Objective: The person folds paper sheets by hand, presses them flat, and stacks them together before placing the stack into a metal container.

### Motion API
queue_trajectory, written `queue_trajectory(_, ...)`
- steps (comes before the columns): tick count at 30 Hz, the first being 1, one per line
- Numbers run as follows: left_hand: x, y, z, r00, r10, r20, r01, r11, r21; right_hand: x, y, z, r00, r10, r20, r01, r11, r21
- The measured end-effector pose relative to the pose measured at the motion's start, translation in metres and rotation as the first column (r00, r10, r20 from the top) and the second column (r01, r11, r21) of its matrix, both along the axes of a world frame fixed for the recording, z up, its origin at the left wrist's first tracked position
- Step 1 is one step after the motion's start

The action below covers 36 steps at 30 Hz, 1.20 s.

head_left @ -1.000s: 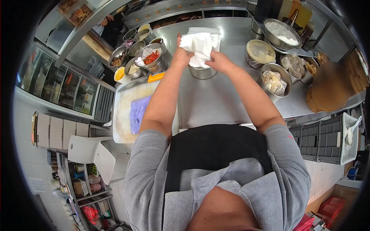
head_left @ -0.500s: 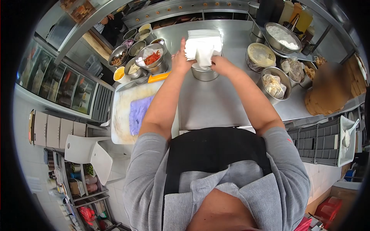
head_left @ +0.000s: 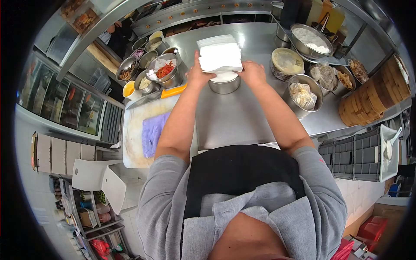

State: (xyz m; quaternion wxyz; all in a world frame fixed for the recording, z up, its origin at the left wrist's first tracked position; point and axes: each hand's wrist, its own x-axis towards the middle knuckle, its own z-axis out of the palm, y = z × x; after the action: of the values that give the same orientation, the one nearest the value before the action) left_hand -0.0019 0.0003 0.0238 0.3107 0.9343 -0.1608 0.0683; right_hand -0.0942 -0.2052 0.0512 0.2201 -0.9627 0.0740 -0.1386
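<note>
A stack of thin white paper sheets (head_left: 221,54), probably napkins or paper towels, is spread above a round metal pan (head_left: 224,86). Something white shows inside the pan, under the near edge of the stack. My left hand (head_left: 200,73) grips the stack's left edge, its thumb in front and a finger pointing up along the side. At the near right corner, my right hand (head_left: 254,73) pinches the paper between thumb and fingers. The pan rests on the steel counter (head_left: 229,117).
Left of me lie a cutting board (head_left: 132,134), a folded purple cloth (head_left: 154,132) and a knife with an orange handle (head_left: 174,91). Several metal containers of food stand behind them. On the right are a bowl of white powder (head_left: 310,39), bagged food (head_left: 303,95) and bamboo steamers (head_left: 372,95).
My right hand has moved from the drooping middle of the front sheet out to the right corner. The paper's near edge now lies flatter and straighter. The view has shifted slightly.
</note>
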Motion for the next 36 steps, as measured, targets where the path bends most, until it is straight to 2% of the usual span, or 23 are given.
queue_trajectory(3, -0.003, 0.005, -0.002, 1.000, 0.016, -0.014, -0.016, 1.000, -0.016, 0.006, -0.002, 0.006, 0.985, 0.049, -0.164, -0.023, 0.988, 0.154)
queue_trajectory(6, -0.013, -0.001, 0.020, 0.994, 0.026, -0.103, -0.015, 0.994, 0.105, 0.025, -0.018, -0.004, 0.943, 0.191, -0.272, -0.154, 0.976, 0.151)
queue_trajectory(10, -0.017, 0.006, 0.027, 0.964, -0.017, -0.266, 0.084, 0.966, 0.245, 0.037, -0.023, 0.004, 0.858, 0.261, -0.442, -0.268, 0.962, 0.050)
queue_trajectory(12, -0.007, 0.016, 0.004, 0.975, -0.217, -0.047, 0.221, 0.969, 0.107, 0.030, -0.019, 0.007, 0.891, 0.228, -0.393, -0.207, 0.974, 0.095)
queue_trajectory(14, -0.006, 0.019, -0.002, 0.967, -0.253, 0.025, 0.253, 0.967, 0.000, 0.020, -0.018, 0.007, 0.936, 0.214, -0.280, -0.177, 0.973, 0.149)
queue_trajectory(16, -0.022, 0.024, 0.004, 0.985, -0.147, -0.094, 0.138, 0.986, -0.090, 0.001, -0.015, 0.001, 0.969, 0.224, -0.106, -0.196, 0.956, 0.220)
queue_trajectory(19, -0.039, 0.020, 0.021, 0.975, -0.111, -0.190, 0.071, 0.976, -0.204, -0.045, -0.005, 0.015, 0.998, 0.046, -0.054, -0.039, 0.993, 0.115)
queue_trajectory(22, -0.032, 0.015, 0.006, 0.985, -0.104, -0.138, 0.081, 0.983, -0.166, -0.077, 0.017, 0.009, 0.911, 0.394, 0.120, -0.407, 0.907, 0.108)
queue_trajectory(25, -0.028, 0.018, -0.002, 0.984, -0.174, -0.043, 0.165, 0.972, -0.169, -0.072, 0.040, -0.008, 0.753, 0.565, 0.337, -0.528, 0.824, -0.204)
queue_trajectory(28, -0.036, 0.014, 0.005, 0.984, -0.142, -0.104, 0.111, 0.959, -0.260, -0.071, 0.053, -0.008, 0.867, 0.488, 0.096, -0.455, 0.856, -0.246)
queue_trajectory(29, -0.036, 0.013, 0.007, 0.984, -0.131, -0.121, 0.101, 0.968, -0.231, -0.070, 0.056, -0.009, 0.890, 0.456, 0.000, -0.441, 0.860, -0.258)
queue_trajectory(30, -0.036, 0.012, 0.009, 0.983, -0.121, -0.139, 0.091, 0.975, -0.202, -0.068, 0.058, -0.015, 0.895, 0.445, 0.021, -0.415, 0.850, -0.323)
queue_trajectory(31, -0.036, 0.012, 0.009, 0.981, -0.109, -0.160, 0.081, 0.981, -0.175, -0.063, 0.057, -0.018, 0.890, 0.454, 0.032, -0.422, 0.850, -0.315)
queue_trajectory(33, -0.027, 0.015, -0.002, 0.974, -0.165, -0.158, 0.126, 0.965, -0.231, -0.055, 0.051, -0.025, 0.879, 0.476, 0.040, -0.443, 0.844, -0.301)
queue_trajectory(35, -0.001, 0.015, -0.034, 0.972, -0.196, -0.132, 0.149, 0.941, -0.304, -0.038, 0.051, -0.027, 0.889, 0.452, 0.068, -0.403, 0.846, -0.350)
queue_trajectory(36, -0.007, 0.014, -0.028, 0.971, -0.171, -0.168, 0.123, 0.957, -0.262, -0.033, 0.052, -0.029, 0.893, 0.442, 0.081, -0.385, 0.846, -0.370)
